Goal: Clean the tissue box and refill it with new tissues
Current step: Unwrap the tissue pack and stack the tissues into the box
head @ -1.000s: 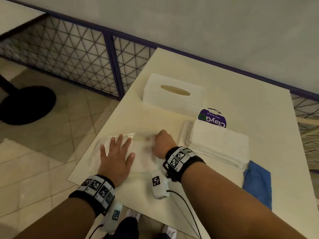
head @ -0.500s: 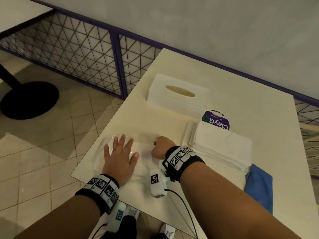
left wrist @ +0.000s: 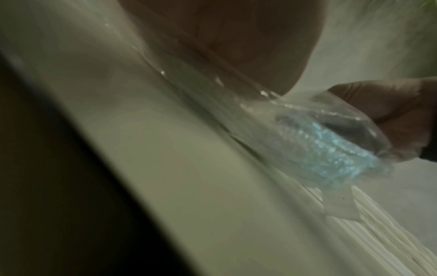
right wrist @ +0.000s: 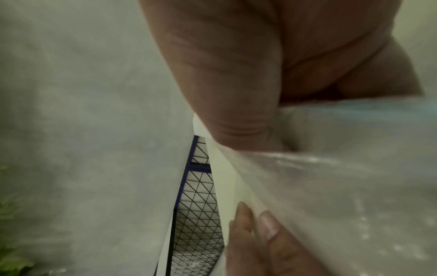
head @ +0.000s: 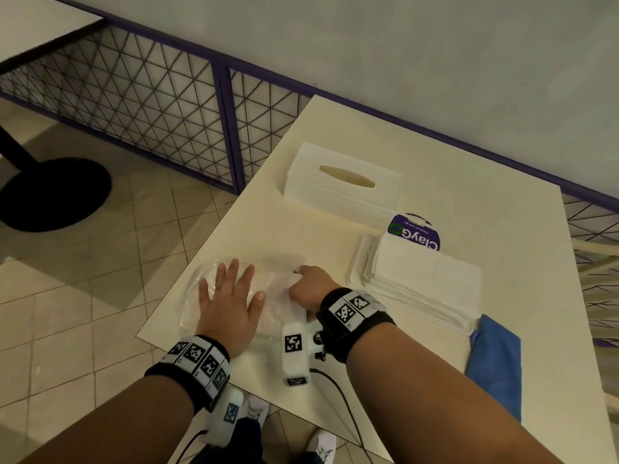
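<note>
A clear plastic tissue wrapper [head: 278,309] lies at the table's near left corner. My left hand [head: 227,303] presses flat on it with fingers spread. My right hand [head: 310,286] is curled into a fist, gripping the wrapper's right end. In the left wrist view the film [left wrist: 307,134] is bunched in the right hand [left wrist: 402,112]. The right wrist view shows the film [right wrist: 331,186] stretched below the right hand [right wrist: 236,74]. The white tissue box [head: 341,192], slot up, stands beyond the hands. A stack of white tissues [head: 428,283] lies to the right.
A purple ClayGo wipes pack [head: 415,234] sits between box and stack. A folded blue cloth [head: 495,360] lies near the front right. The cream table [head: 469,182] ends just left of the wrapper. A purple mesh railing [head: 150,105] and tiled floor are at left.
The wrapper has crumpled and bunched more under the hands. My right hand keeps its grip on the wrapper's end and my left hand stays flat on it.
</note>
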### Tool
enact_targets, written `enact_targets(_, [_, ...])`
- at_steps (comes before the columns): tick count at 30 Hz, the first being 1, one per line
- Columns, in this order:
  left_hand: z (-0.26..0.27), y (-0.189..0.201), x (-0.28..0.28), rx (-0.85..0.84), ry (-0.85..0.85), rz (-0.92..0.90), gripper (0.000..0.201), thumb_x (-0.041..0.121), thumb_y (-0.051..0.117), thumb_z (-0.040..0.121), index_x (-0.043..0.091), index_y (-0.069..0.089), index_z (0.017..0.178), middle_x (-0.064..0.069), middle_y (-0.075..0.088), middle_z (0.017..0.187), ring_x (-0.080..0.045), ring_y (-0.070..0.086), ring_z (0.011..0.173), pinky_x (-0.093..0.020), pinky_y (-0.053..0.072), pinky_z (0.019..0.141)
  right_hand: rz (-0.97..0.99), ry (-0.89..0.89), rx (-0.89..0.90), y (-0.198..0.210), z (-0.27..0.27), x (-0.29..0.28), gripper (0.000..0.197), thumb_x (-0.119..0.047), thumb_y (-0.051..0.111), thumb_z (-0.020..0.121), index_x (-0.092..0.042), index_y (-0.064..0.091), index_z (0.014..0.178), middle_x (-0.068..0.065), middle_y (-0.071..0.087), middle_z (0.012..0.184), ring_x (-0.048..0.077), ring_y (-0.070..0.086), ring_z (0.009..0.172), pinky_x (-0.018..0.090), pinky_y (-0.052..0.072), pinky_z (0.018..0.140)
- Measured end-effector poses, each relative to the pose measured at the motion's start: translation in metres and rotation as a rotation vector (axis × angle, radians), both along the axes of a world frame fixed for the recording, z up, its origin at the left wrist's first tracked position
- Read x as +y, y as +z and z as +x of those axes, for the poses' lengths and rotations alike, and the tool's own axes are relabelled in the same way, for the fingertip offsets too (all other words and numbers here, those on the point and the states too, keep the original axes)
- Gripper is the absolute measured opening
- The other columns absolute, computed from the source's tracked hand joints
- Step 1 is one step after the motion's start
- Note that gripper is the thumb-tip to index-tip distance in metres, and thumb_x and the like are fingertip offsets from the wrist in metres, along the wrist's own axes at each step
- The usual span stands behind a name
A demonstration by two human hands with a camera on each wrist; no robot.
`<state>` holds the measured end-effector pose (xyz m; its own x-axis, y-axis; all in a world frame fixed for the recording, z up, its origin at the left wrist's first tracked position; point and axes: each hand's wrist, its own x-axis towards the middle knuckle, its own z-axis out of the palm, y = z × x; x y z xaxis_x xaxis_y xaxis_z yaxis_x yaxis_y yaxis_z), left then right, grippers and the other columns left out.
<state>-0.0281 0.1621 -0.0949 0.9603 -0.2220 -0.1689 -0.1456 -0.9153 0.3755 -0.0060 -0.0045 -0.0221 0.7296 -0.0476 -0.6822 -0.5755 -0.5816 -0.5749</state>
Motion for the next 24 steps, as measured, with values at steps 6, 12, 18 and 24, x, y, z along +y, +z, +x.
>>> enact_targets(6, [0.0,-0.002,0.002,0.008,-0.002,0.038,0.078,0.062,-0.003,0.082,0.028,0.013,0.151,-0.001,0.0,0.161,-0.019,-0.008,0.147,-0.044,-0.017,0.114,0.005,-0.163,-0.134,0.008,-0.015,-0.016,0.015,-0.009,0.062,0.076,-0.01,0.063,0.091,0.014,0.069,0.096,0.033,0.068,0.087,0.047,0.061,0.069])
enact_targets(12, [-0.002,-0.002,0.006,0.057,0.003,0.093,0.066,0.058,0.008,0.092,0.029,0.009,0.151,-0.002,-0.005,0.161,-0.02,-0.01,0.147,-0.046,-0.014,0.115,-0.189,-0.254,-0.331,0.031,-0.042,-0.073,0.028,-0.008,0.056,0.082,-0.007,0.062,0.109,0.015,0.068,0.105,0.032,0.064,0.094,0.026,0.044,0.068])
enact_targets(18, [0.004,0.019,-0.004,0.181,-0.01,0.335,0.061,0.05,0.022,0.096,0.024,0.013,0.151,-0.006,0.0,0.16,-0.025,0.0,0.147,-0.052,0.0,0.116,-0.275,-0.374,-0.441,0.059,-0.097,-0.144,0.023,-0.008,0.052,0.09,-0.009,0.061,0.111,0.007,0.062,0.094,0.028,0.057,0.093,0.026,0.036,0.072])
enact_targets(24, [-0.004,0.083,-0.064,-0.057,-0.089,-0.421,0.031,0.042,0.045,0.094,0.017,0.061,0.1,-0.002,0.061,0.1,-0.021,0.065,0.081,-0.038,0.05,0.081,-0.163,-0.581,-0.546,0.074,-0.132,-0.177,0.023,-0.01,0.058,0.088,-0.016,0.064,0.11,0.004,0.068,0.098,0.023,0.062,0.092,0.028,0.049,0.072])
